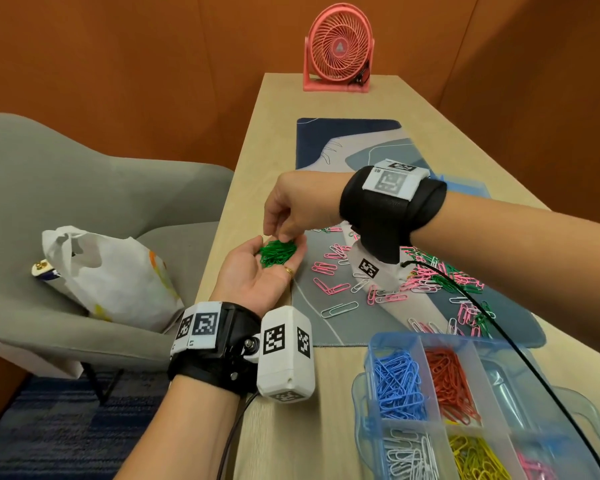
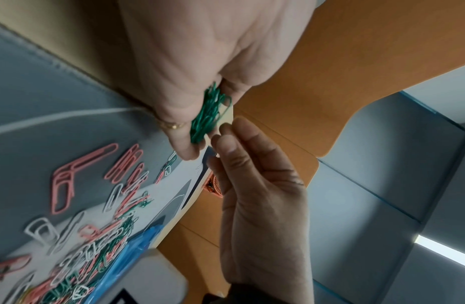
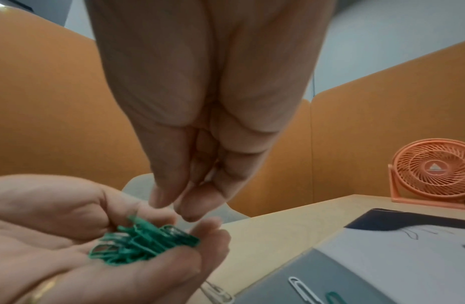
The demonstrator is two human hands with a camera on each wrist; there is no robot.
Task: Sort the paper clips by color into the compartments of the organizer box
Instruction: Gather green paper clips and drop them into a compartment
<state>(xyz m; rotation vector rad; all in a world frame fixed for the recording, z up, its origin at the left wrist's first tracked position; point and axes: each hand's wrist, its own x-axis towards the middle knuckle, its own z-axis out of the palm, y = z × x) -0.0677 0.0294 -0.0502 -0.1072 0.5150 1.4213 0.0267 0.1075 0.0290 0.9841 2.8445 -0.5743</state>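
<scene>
Nearest me sits the organizer box, with blue, red, white, yellow and pink clips in separate compartments. Beyond it the left hand lies palm up, fingers cupped round a heap of green paper clips. The heap looks light, wiry and prone to tangle, so I'd pinch or pour it loosely. The right hand hangs over it, fingertips drawn together; whether they hold a clip I cannot tell. Farther off, pink, white and green clips lie scattered on the desk mat.
</scene>
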